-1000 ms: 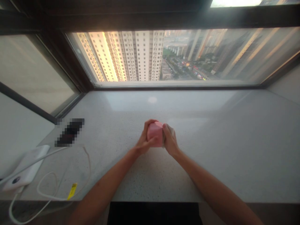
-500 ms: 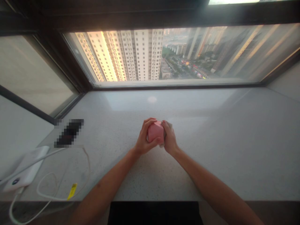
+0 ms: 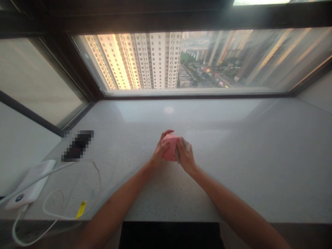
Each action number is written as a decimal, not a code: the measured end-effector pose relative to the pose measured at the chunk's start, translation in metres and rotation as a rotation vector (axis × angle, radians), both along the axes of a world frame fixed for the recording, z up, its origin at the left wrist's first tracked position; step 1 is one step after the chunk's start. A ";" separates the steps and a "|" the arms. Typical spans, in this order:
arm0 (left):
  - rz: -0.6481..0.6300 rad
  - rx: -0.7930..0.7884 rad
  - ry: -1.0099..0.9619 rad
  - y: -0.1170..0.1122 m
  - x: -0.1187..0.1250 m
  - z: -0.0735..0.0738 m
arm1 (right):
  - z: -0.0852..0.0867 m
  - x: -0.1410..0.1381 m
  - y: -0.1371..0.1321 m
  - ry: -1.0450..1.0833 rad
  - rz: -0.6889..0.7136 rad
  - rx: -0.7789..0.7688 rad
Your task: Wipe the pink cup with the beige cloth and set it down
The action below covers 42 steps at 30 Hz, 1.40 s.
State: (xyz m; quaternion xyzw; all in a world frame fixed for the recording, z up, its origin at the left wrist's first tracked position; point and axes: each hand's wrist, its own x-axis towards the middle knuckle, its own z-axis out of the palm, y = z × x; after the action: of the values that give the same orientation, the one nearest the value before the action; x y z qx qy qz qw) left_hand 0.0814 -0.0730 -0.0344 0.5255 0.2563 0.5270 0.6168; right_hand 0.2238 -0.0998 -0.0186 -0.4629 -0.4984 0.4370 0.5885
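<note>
At the far left, a flat white power bank [image 3: 29,185] lies on the pale speckled stone surface [image 3: 246,166]. A thin white cable [image 3: 52,217] comes out of it and makes loose loops, and a small yellow tag [image 3: 81,210] hangs on the cable. Just above the power bank lies a flat dark thing [image 3: 77,146], too blurred to tell what it is.

Near the middle of the surface, the left hand [image 3: 160,152] and the right hand [image 3: 185,155] hold a pink block with many flat sides [image 3: 169,147] between them. The block looks a bit taller than wide, so its long side goes up and down. Both hands are closed on it. The left fingers [image 3: 166,135] curl over its top and left side, and the right fingers [image 3: 183,145] press on its right side. A pale grey piece [image 3: 183,139] shows by the right fingers, but it is mostly hidden.

Half a second ago, the block showed a pointy top. Now its top looks rounder, and the right hand covers more of its right side.
</note>
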 end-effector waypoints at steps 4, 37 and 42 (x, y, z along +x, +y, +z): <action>-0.210 -0.300 -0.103 0.006 0.001 -0.001 | -0.005 0.005 -0.004 -0.207 0.131 0.161; -0.015 -0.064 -0.062 -0.007 0.008 -0.001 | 0.000 0.000 -0.006 -0.112 -0.021 0.107; -0.107 -0.315 -0.169 0.000 0.008 -0.002 | 0.004 0.012 0.000 -0.567 0.216 0.465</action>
State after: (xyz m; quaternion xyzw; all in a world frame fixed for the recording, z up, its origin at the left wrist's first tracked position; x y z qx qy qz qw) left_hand 0.0891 -0.0726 -0.0369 0.3891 0.2546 0.4892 0.7379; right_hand 0.2358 -0.1001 -0.0145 -0.3645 -0.7731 0.2262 0.4672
